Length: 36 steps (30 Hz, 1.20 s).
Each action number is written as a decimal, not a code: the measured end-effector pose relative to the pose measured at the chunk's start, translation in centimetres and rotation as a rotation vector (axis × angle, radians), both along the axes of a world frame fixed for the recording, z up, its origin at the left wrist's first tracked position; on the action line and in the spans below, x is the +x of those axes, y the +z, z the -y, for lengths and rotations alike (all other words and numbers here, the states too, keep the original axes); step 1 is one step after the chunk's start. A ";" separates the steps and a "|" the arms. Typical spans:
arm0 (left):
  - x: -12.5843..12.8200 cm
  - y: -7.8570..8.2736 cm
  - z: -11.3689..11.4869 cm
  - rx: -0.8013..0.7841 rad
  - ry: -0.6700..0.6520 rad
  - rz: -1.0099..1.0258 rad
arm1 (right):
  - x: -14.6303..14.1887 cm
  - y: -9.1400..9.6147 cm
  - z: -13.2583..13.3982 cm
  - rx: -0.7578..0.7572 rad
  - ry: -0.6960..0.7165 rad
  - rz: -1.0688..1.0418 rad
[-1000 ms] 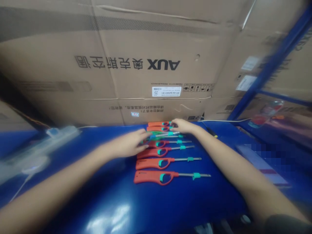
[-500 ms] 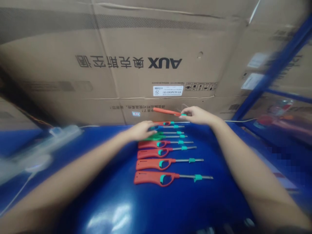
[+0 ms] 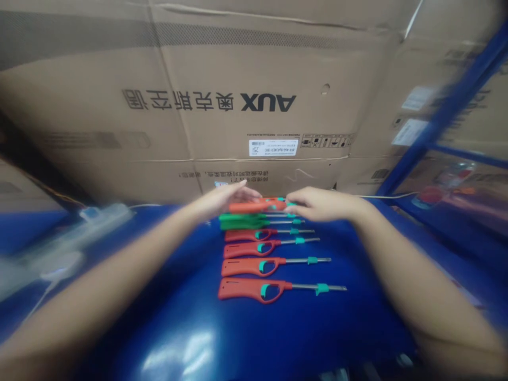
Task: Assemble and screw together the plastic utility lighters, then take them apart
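Note:
An orange-red utility lighter (image 3: pixel 248 207) with a teal clip is held by my right hand (image 3: pixel 311 203), whose closed fingers grip it at the shaft end. Its handle lies level over the far part of a row of similar lighters. My left hand (image 3: pixel 228 200) is beside the handle with its fingers extended and apart; whether they touch it is hard to tell. Nearer me in the row come a green lighter (image 3: pixel 242 221) and several red-orange ones, the closest being a red lighter (image 3: pixel 254 289). All their metal shafts point right. Lighters under the held one are mostly hidden.
A large cardboard box (image 3: pixel 198 63) stands upright behind the blue table (image 3: pixel 246 338). On the left lies a white power strip (image 3: pixel 103 222) with a cable. A blue metal post (image 3: pixel 436 116) rises at the right, with a clear bottle-like item (image 3: pixel 456 174) behind it.
My right hand has lowered the lighter from in front of the box down to the row, toward me. My left hand has drawn back leftward and up from the green lighters, which now show more fully.

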<state>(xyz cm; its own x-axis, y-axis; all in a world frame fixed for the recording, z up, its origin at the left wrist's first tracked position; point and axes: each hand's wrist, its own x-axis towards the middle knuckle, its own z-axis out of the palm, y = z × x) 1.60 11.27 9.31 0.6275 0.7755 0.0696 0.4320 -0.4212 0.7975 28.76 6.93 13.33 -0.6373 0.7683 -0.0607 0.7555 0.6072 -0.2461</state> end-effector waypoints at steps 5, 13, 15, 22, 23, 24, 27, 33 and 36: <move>-0.3 1.2 7.2 -0.320 -0.337 -0.233 | -4.1 -3.1 5.9 0.258 0.079 0.143; -3.4 0.6 11.6 -0.251 -0.449 -0.333 | -2.3 -5.0 11.9 0.313 0.228 0.133; -3.2 0.3 11.0 -0.209 -0.399 -0.329 | -1.5 -4.2 10.7 0.244 0.189 0.102; -3.0 -0.4 6.3 0.226 -0.119 -0.374 | 1.1 -6.3 -0.9 0.114 -0.253 -0.161; -3.2 -0.5 5.4 0.275 -0.067 -0.389 | 1.2 -7.0 -2.6 0.131 -0.279 -0.152; -3.4 -0.6 4.5 0.316 -0.012 -0.407 | 1.2 -7.7 -4.0 0.148 -0.296 -0.139; -4.1 -1.0 2.1 0.383 0.094 -0.432 | 0.7 -9.3 -7.1 0.193 -0.303 -0.096; -4.5 -2.4 -1.1 0.375 0.108 -0.338 | -0.5 -10.4 -9.2 0.240 -0.337 -0.001; -3.7 -3.3 -2.4 0.371 0.151 -0.263 | -0.7 -10.0 -9.2 0.237 -0.351 0.049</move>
